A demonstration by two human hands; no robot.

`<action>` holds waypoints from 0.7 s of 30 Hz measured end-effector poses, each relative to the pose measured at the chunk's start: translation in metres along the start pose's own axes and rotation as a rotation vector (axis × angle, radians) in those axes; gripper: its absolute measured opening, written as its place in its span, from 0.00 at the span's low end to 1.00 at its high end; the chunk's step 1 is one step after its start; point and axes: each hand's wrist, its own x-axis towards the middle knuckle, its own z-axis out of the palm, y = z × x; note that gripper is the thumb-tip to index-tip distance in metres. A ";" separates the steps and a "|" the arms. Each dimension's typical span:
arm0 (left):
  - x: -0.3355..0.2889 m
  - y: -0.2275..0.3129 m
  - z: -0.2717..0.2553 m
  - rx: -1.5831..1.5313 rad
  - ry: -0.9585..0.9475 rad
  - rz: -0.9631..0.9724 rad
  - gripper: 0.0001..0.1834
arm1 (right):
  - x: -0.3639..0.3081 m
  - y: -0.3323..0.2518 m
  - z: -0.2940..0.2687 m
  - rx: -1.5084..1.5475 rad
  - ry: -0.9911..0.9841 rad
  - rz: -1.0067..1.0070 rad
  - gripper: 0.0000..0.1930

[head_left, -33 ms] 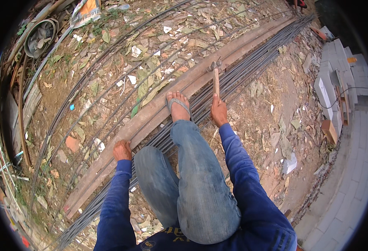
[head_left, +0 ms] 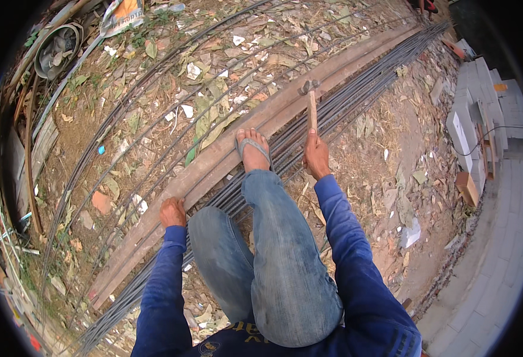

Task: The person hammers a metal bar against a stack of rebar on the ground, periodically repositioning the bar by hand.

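My right hand (head_left: 316, 156) is wrapped round the wooden handle of a hammer (head_left: 312, 110). Its dark metal head is at the far end, over the long brown wooden plank (head_left: 214, 156), though the gap between them is hard to judge. A thin steel rod (head_left: 206, 177) runs lengthwise on the plank. Farther down the plank, my left hand (head_left: 173, 213) is closed on this rod, its fingertips partly hidden. My sandalled foot (head_left: 253, 150) presses on the plank between the two hands. Beside the plank lies a thick bundle of dark steel rods (head_left: 347, 95), partly under my leg.
More long rods (head_left: 114, 117) curve across leaf-strewn ground on the left. A bucket (head_left: 58, 52) and an orange-white sack (head_left: 121, 16) lie at the far left. Stacked grey blocks (head_left: 472, 98) and a paved strip (head_left: 487, 285) line the right. Part of another person (head_left: 429, 6) shows at the top right.
My right hand and the hammer have shifted slightly to the right, and the hammer head is a little farther away. My left hand and foot have hardly moved.
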 end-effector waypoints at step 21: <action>0.002 -0.005 -0.003 -0.061 -0.013 -0.005 0.13 | -0.030 -0.041 -0.028 0.348 0.066 0.007 0.33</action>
